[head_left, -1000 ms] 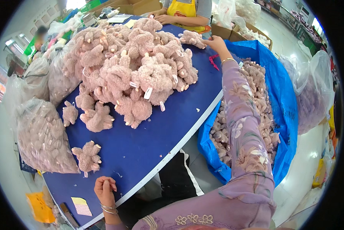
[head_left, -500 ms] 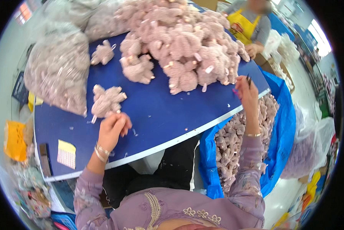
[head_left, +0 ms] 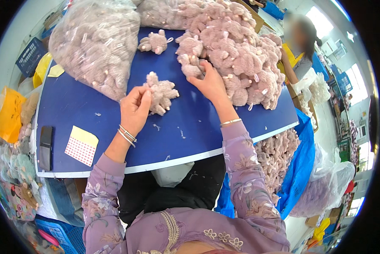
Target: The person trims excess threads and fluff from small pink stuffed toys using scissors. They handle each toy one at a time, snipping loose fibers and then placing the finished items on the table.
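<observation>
A pale pinkish-grey plush toy (head_left: 158, 94) lies on the blue table (head_left: 190, 127). Beside its left edge is my left hand (head_left: 135, 109), thumb and fingers pinched together on the fluffy side. My right hand (head_left: 213, 84) reaches to another plush toy (head_left: 190, 63) at the left edge of the big heap, its thumb and forefinger against it. A slim dark tool shows only as a sliver between those fingers; its kind is hard to make out. A third small toy (head_left: 155, 41) with a white loop lies farther back.
A heap of plush toys (head_left: 240, 55) covers the back right. A clear bag of toys (head_left: 98, 46) stands back left. A sticker sheet (head_left: 82, 146) and a dark phone-like object (head_left: 45, 148) lie front left. A blue sack (head_left: 300, 156) of toys sits right; a person (head_left: 298, 46) stands beyond.
My right hand has moved left from the table's right edge to the toy by the heap. My left hand has closed on the near toy's side. The view has shifted.
</observation>
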Tool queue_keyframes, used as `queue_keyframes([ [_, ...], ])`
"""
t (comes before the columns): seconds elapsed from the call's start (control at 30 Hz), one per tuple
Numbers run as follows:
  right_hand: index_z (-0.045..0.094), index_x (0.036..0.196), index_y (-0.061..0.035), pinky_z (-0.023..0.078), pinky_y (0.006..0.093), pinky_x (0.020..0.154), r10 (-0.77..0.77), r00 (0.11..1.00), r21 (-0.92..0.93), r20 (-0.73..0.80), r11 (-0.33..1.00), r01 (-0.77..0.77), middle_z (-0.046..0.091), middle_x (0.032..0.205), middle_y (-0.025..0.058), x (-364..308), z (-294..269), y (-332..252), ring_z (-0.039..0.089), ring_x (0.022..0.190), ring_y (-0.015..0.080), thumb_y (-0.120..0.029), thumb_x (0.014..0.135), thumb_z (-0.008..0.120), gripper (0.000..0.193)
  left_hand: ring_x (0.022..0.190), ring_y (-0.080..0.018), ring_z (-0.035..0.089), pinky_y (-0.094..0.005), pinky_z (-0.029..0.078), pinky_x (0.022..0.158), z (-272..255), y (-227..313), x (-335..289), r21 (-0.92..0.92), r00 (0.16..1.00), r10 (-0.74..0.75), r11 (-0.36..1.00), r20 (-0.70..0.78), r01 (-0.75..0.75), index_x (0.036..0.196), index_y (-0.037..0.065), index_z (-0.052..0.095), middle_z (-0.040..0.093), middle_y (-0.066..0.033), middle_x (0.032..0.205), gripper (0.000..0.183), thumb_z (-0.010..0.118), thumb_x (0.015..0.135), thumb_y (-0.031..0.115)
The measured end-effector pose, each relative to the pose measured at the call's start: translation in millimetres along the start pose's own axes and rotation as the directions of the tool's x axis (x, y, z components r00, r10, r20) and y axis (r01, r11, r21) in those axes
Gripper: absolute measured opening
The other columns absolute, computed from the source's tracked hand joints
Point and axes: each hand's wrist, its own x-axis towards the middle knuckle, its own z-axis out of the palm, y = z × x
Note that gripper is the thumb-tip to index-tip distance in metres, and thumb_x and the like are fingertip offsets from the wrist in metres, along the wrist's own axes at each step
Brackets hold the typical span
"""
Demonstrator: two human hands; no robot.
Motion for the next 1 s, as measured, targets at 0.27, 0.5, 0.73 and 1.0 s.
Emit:
queue_keyframes([
  [0.27, 0.059, 0.113, 0.0068, 0.051, 0.0305, 0.077, 0.132, 0.959, 0.83, 0.25, 0.481, -0.283, 0.065, 0.105, 0.0123, 1.7, 29.4, -14.3, 0.065, 0.09, 0.0204, -0.019, 0.083, 0.066, 0.04, 0.091, -0.0172, 0.056, -0.031, 0.046, 0.08, -24.5, -4.4, 17.2, 0.488, 0.942, 0.332, 0.815, 0.049, -0.313, 0.105, 0.003, 0.062, 0.062, -0.0067, 0.102, 0.026, 0.067, 0.08, 0.01],
  [0.5, 0.056, 0.116, 0.0065, 0.052, 0.0314, 0.082, -0.054, 0.904, 0.893, 0.425, 0.189, -0.409, 0.063, 0.109, 0.0111, -25.4, 28.7, -64.3, 0.063, 0.095, 0.0184, -0.007, 0.088, 0.06, 0.032, 0.084, -0.0114, 0.052, -0.0238, 0.046, 0.065, -20.3, 9.6, 10.3, -0.009, 0.999, -0.027, 1.0, -0.02, 0.027, 0.119, 0.003, 0.053, 0.058, -0.0063, 0.107, 0.046, 0.071, 0.078, 0.015],
  [0.73, 0.058, 0.111, 0.0024, 0.047, 0.0235, 0.071, -0.04, 0.999, 0.671, -0.014, 0.741, 0.039, 0.063, 0.098, 0.0069, -47.4, 35.3, -106.3, 0.056, 0.083, 0.0092, -0.004, 0.078, 0.069, 0.036, 0.097, -0.0129, 0.054, -0.0267, 0.05, 0.076, -16.9, 13.7, 8.1, -0.226, 0.998, -0.05, 0.973, 0.025, 0.054, 0.133, 0.001, 0.038, 0.051, -0.0093, 0.121, 0.067, 0.074, 0.077, 0.015],
  [1.0, 0.062, 0.11, 0.0034, 0.033, 0.0171, 0.047, -0.238, 0.943, 0.877, 0.234, 0.47, -0.1, 0.063, 0.09, 0.0028, -48.0, 3.4, -88.0, 0.04, 0.054, 0.0, -0.01, 0.086, 0.056, 0.028, 0.098, -0.0145, 0.06, -0.029, 0.049, 0.086, -29.6, 7.0, 12.3, -0.3, 0.973, -0.232, 0.927, 0.012, 0.224, 0.123, -0.001, 0.048, 0.061, -0.008, 0.109, 0.043, 0.059, 0.082, 0.004],
])
